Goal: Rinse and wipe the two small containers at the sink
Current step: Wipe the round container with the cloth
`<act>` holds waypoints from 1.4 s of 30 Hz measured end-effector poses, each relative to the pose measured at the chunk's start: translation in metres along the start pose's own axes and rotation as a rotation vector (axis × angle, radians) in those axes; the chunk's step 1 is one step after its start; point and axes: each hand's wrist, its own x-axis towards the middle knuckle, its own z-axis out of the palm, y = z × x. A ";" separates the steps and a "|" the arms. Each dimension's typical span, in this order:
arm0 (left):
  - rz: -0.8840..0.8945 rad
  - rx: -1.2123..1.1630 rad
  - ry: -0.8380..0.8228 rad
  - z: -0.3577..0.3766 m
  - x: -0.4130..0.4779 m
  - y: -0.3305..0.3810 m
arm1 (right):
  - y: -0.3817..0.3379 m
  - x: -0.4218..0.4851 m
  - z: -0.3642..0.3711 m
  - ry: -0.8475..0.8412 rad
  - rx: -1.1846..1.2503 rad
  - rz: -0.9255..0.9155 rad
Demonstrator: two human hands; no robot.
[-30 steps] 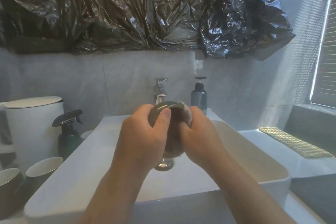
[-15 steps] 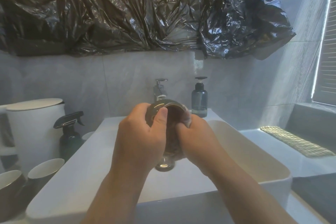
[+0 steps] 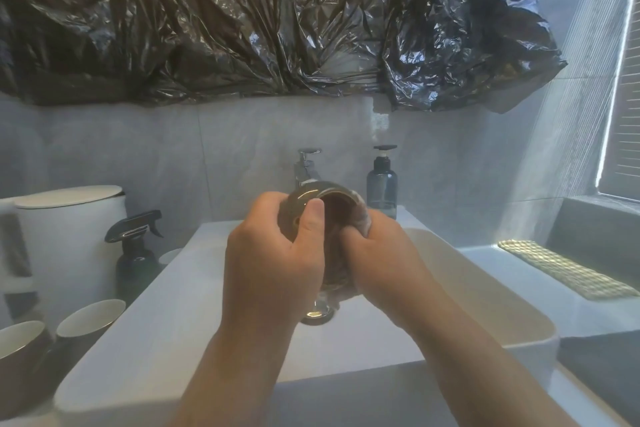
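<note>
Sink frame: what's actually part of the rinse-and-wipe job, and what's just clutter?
In the job: container, gripped by the left hand; cloth, pressed inside it by the right hand; sink; tap.
Lying about: pump bottle; spray bottle; white bin; two cups at left, untouched; mat; black plastic sheet.

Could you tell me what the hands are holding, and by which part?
Left hand grips the dark container by its side, thumb near the rim; right hand holds a pale cloth in its mouth.
</note>
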 end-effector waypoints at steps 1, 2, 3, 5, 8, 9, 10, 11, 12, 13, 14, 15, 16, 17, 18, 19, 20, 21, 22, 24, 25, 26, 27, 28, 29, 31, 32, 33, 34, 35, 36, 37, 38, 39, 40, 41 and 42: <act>-0.048 -0.008 -0.041 -0.001 0.002 -0.001 | 0.002 0.001 -0.001 0.005 -0.040 -0.014; -0.097 -0.019 -0.094 -0.001 0.005 -0.003 | 0.004 0.002 -0.002 0.012 -0.084 -0.032; -0.137 -0.036 -0.151 -0.002 0.007 -0.006 | 0.006 0.003 -0.002 0.017 -0.125 -0.045; -0.163 -0.051 -0.224 -0.003 0.009 -0.010 | 0.007 0.002 0.000 0.016 -0.167 -0.072; -0.101 -0.005 -0.274 -0.006 0.010 -0.013 | 0.005 0.000 -0.002 0.014 -0.255 -0.155; -0.088 0.009 -0.296 -0.007 0.010 -0.013 | 0.004 0.000 -0.005 0.006 -0.316 -0.192; -0.078 0.018 -0.307 -0.006 0.010 -0.013 | 0.003 0.000 -0.007 0.001 -0.366 -0.220; -0.066 0.025 -0.303 -0.006 0.009 -0.013 | 0.002 0.000 -0.010 0.003 -0.387 -0.234; -0.050 0.028 -0.277 -0.004 0.008 -0.012 | 0.002 0.000 -0.010 0.012 -0.377 -0.232; -0.035 0.024 -0.230 -0.002 0.006 -0.011 | 0.002 0.000 -0.010 0.025 -0.335 -0.213; -0.026 0.012 -0.168 0.000 0.005 -0.010 | 0.002 0.000 -0.007 0.040 -0.273 -0.179; -0.019 -0.003 -0.099 0.002 0.003 -0.008 | 0.002 0.000 -0.005 0.048 -0.206 -0.139; -0.012 -0.018 -0.034 0.002 0.002 -0.006 | 0.002 0.000 -0.002 0.050 -0.150 -0.108; -0.005 -0.030 0.012 0.003 0.001 -0.003 | 0.001 0.001 0.000 0.044 -0.108 -0.091; -0.004 -0.044 0.032 0.003 0.002 -0.002 | 0.002 0.001 0.000 0.033 -0.078 -0.082; -0.021 -0.058 0.021 0.003 0.002 0.000 | 0.003 0.002 -0.002 0.023 -0.070 -0.078; -0.053 -0.069 -0.016 0.002 0.004 0.000 | 0.003 0.002 -0.004 0.019 -0.086 -0.079; -0.090 -0.077 -0.074 0.001 0.005 0.000 | 0.004 0.002 -0.007 0.016 -0.115 -0.087; -0.115 -0.078 -0.139 0.000 0.006 -0.001 | 0.005 0.002 -0.008 0.015 -0.141 -0.098; -0.122 -0.063 -0.223 -0.001 0.008 -0.004 | 0.006 0.001 -0.010 0.012 -0.180 -0.125; -0.119 -0.058 -0.240 -0.002 0.008 -0.006 | 0.006 0.001 -0.010 0.009 -0.203 -0.136; -0.115 -0.055 -0.255 -0.002 0.009 -0.008 | 0.005 0.002 -0.010 0.007 -0.233 -0.152; -0.110 -0.050 -0.276 -0.003 0.009 -0.009 | 0.005 0.002 -0.011 0.003 -0.273 -0.173; -0.101 -0.038 -0.295 -0.004 0.009 -0.010 | 0.004 0.001 -0.012 -0.006 -0.317 -0.194; -0.092 -0.025 -0.301 -0.004 0.009 -0.010 | 0.005 0.002 -0.013 -0.012 -0.348 -0.209; -0.070 -0.011 -0.256 -0.002 0.007 -0.010 | 0.006 0.002 -0.013 0.002 -0.325 -0.214; -0.057 -0.012 -0.207 0.000 0.006 -0.009 | 0.006 0.002 -0.010 0.023 -0.273 -0.203; -0.042 -0.019 -0.141 0.002 0.004 -0.007 | 0.006 0.002 -0.007 0.044 -0.212 -0.179; -0.030 -0.033 -0.066 0.003 0.002 -0.004 | 0.006 0.002 -0.003 0.063 -0.155 -0.158; -0.020 -0.053 0.000 0.003 0.000 -0.002 | 0.005 0.002 0.001 0.073 -0.107 -0.141; -0.018 -0.075 0.039 0.003 0.000 0.001 | 0.005 0.003 0.003 0.072 -0.066 -0.125; -0.027 -0.091 0.045 0.003 0.000 0.002 | 0.005 0.003 0.004 0.062 -0.045 -0.110; -0.044 -0.092 0.019 0.002 0.002 0.001 | 0.005 0.003 0.003 0.050 -0.048 -0.100; -0.058 -0.077 -0.028 0.001 0.004 0.000 | 0.006 0.004 0.002 0.037 -0.073 -0.098; -0.062 -0.057 -0.082 0.000 0.005 -0.003 | 0.008 0.004 0.000 0.031 -0.106 -0.104; -0.060 -0.040 -0.136 0.000 0.006 -0.006 | 0.009 0.004 -0.003 0.026 -0.154 -0.120; -0.058 -0.029 -0.181 0.000 0.007 -0.008 | 0.009 0.004 -0.006 0.020 -0.204 -0.144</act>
